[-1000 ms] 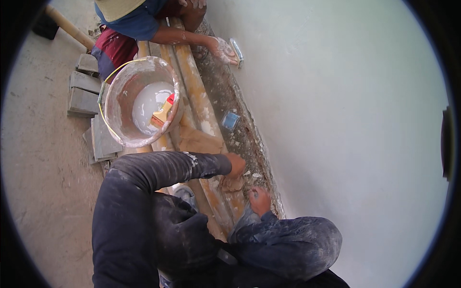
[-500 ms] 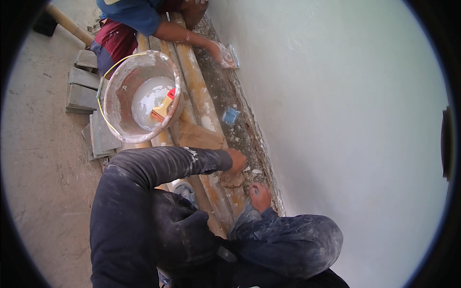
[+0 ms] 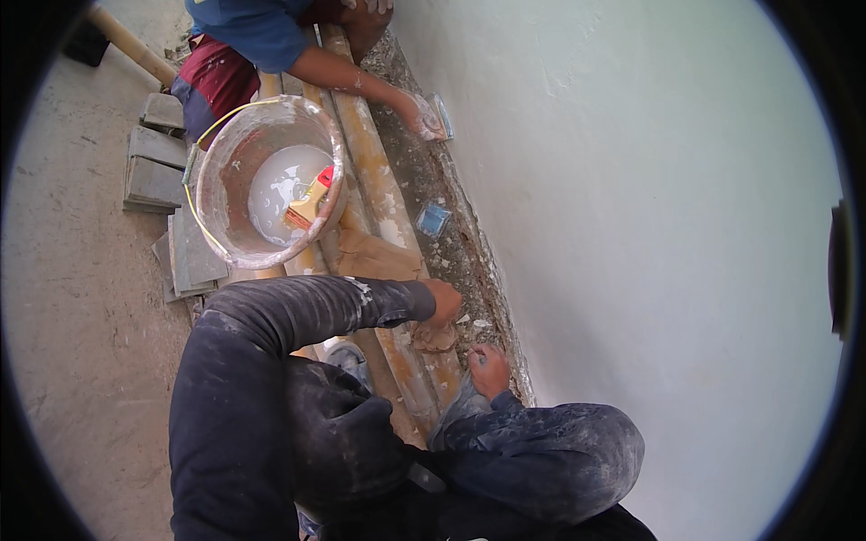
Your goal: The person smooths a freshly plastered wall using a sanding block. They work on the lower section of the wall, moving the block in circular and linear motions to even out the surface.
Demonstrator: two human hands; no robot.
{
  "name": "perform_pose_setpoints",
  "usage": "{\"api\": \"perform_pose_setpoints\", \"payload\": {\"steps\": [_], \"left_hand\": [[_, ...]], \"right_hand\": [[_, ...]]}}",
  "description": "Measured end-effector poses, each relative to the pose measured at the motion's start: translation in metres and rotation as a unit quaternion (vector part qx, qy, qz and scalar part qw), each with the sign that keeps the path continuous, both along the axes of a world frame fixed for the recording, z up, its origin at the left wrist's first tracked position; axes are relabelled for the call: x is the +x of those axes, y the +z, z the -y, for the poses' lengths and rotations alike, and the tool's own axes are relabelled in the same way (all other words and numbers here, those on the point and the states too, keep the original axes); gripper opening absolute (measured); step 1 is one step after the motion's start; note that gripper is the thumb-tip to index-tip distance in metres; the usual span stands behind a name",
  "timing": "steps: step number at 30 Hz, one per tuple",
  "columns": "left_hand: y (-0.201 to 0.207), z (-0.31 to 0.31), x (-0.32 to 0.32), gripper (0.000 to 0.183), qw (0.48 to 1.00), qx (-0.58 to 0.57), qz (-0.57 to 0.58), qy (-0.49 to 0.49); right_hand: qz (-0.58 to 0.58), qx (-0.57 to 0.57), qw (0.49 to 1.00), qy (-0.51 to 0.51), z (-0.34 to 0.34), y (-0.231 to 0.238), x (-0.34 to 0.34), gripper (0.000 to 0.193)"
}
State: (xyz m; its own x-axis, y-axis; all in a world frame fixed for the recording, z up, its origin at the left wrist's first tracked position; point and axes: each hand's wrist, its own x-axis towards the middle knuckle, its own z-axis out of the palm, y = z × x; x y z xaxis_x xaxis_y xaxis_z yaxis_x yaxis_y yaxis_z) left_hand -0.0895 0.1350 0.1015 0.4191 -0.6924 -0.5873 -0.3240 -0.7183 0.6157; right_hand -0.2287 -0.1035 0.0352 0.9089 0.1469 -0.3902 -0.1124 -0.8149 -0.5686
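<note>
My left hand [image 3: 443, 303], fingers curled under, is closed low over the rubble strip beside the wooden poles. A crumpled brown piece like paper [image 3: 437, 336] lies just below it; whether my fingers grip it is hidden. My right hand [image 3: 490, 371] is closed too, by my bent knee and close to the wall's foot; what it holds, if anything, does not show. Farther off, a co-worker's white-smeared hand [image 3: 424, 117] presses a flat, pale-edged tool [image 3: 443, 115] against the base of the wall.
At left a bucket [image 3: 206, 194] of white liquid has a paintbrush [image 3: 309, 203] in it. Brown paper [image 3: 374, 256] lies across the poles [image 3: 377, 171]. A small blue packet [image 3: 433, 219] rests on the rubble. Grey tiles [image 3: 155, 180] are stacked left; a pale wall [image 3: 667, 180] rises right.
The co-worker's hand and flat tool have slid slightly nearer to me along the wall's base. My own hands stay in nearly the same place.
</note>
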Motion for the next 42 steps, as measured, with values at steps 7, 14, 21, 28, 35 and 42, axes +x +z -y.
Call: {"api": "perform_pose_setpoints", "payload": {"steps": [7,14,21,28,35,42], "left_hand": [[0.001,-0.001,-0.001,0.027,1.0,-0.005,-0.006,0.009],[0.002,-0.005,-0.002,0.023,1.0,-0.011,0.001,0.007],[-0.002,-0.006,-0.004,0.02,1.0,-0.018,0.005,0.023],[0.007,-0.004,-0.002,0.019,1.0,-0.008,0.007,0.008],[0.014,-0.013,0.002,0.017,0.998,-0.04,0.023,0.032],[0.058,-0.016,0.033,0.018,0.982,-0.054,0.173,0.057]], "right_hand": [[0.01,0.009,1.0,0.003,-0.001,0.001,0.001,0.023],[0.029,0.009,1.0,0.004,0.0,0.001,0.0,0.021],[0.006,0.008,1.0,0.002,-0.001,0.003,0.001,0.022],[0.007,0.002,1.0,-0.001,-0.001,0.005,0.0,0.022],[0.005,-0.005,1.0,-0.001,-0.004,0.006,0.001,0.022],[-0.009,0.043,0.999,-0.011,0.0,0.009,0.004,0.025]]}}
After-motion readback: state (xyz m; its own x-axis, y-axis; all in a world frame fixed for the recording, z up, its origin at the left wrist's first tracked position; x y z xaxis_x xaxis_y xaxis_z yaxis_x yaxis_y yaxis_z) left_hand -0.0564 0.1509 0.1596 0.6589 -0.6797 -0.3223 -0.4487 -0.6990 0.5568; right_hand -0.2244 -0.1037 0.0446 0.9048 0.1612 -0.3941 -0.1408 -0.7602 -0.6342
